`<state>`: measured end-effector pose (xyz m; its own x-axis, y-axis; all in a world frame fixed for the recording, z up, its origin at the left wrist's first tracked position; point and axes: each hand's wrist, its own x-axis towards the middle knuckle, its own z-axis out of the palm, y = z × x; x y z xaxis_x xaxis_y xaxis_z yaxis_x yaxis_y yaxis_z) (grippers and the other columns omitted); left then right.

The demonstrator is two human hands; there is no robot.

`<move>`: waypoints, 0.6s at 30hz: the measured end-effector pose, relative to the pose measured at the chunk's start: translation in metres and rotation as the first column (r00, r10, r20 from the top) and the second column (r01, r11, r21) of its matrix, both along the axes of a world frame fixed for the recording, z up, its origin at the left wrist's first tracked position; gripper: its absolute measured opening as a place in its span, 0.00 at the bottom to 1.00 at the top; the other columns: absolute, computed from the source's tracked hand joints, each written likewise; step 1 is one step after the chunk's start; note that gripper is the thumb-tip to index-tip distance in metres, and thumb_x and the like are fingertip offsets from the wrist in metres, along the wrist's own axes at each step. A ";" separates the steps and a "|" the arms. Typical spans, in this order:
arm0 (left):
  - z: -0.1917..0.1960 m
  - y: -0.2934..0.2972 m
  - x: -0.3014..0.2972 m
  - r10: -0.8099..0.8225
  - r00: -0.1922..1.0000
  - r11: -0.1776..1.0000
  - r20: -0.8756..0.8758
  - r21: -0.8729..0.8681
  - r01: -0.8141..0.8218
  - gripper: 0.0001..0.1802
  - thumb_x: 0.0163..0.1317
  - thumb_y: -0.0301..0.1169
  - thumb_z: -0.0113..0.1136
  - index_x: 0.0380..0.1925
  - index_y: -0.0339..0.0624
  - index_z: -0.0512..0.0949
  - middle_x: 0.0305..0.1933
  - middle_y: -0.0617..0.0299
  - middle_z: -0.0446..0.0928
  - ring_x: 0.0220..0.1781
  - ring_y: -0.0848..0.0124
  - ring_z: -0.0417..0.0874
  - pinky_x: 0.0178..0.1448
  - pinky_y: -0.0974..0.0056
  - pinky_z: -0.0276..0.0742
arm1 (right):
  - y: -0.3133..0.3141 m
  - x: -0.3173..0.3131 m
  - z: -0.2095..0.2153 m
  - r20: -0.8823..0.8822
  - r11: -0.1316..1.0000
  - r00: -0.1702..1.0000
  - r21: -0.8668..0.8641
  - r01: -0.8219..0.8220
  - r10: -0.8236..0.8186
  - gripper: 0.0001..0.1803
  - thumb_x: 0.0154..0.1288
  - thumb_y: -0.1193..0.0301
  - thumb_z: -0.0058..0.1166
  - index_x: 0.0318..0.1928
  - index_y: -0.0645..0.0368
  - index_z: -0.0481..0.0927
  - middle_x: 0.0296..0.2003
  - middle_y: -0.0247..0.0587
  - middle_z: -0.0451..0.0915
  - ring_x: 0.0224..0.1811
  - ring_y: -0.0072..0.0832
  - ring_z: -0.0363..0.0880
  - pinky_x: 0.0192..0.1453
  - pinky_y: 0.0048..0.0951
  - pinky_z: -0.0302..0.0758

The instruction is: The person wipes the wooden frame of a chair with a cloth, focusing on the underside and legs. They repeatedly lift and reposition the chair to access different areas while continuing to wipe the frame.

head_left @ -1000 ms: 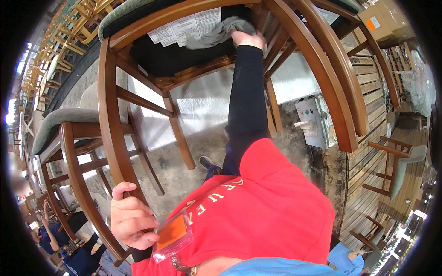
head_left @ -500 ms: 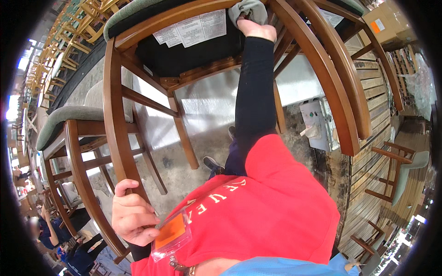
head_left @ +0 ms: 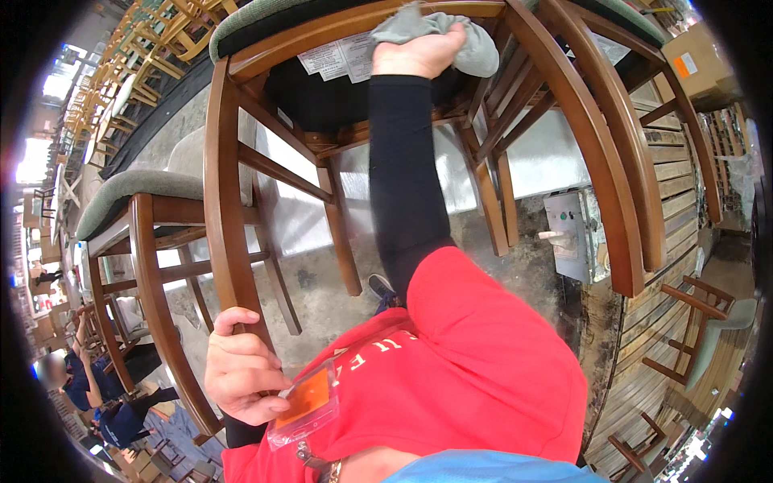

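Observation:
A brown wooden chair (head_left: 228, 185) with a grey-green padded seat fills the upper middle, its black underside and white paper labels (head_left: 338, 60) showing. My right hand (head_left: 415, 58) stretches up to the seat's front rail, closed on a grey cloth (head_left: 475, 50) that lies against the wood. At the lower left, my left hand (head_left: 245, 366) is wrapped round the lower end of the same chair's near left leg. That leg's tip is hidden behind the fingers. An orange badge in a clear sleeve (head_left: 306, 402) hangs beside my left hand.
Another padded chair (head_left: 141, 189) stands close on the left, and more brown chair legs (head_left: 596, 161) rise on the right. A grey metal box (head_left: 573, 233) sits beyond them by wooden slats (head_left: 672, 193). A cardboard box (head_left: 700, 64) is far right; a person (head_left: 80, 386) is far left.
My right hand and the cloth have moved left along the seat rail. The left hand keeps its hold on the leg, and the whole view has shifted a little.

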<state>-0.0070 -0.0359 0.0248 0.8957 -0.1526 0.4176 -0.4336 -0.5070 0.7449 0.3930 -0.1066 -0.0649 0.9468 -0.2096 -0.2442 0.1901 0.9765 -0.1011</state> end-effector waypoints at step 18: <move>0.002 0.002 0.004 -0.034 0.999 0.999 0.000 -0.037 0.034 0.18 0.57 0.48 0.73 0.22 0.47 0.84 0.14 0.71 0.75 0.20 0.73 0.78 0.62 0.49 0.67 | 0.053 -0.055 -0.012 0.019 0.955 0.992 -0.275 -0.114 0.124 0.40 0.79 0.50 0.43 0.77 0.68 0.55 0.77 0.49 0.56 0.77 0.35 0.59 0.82 0.35 0.50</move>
<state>-0.0028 -0.0339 0.0272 0.8904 -0.1671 0.4233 -0.4498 -0.4644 0.7629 0.3378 -0.0540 -0.0768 0.9760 -0.1490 -0.1586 0.0828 0.9283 -0.3625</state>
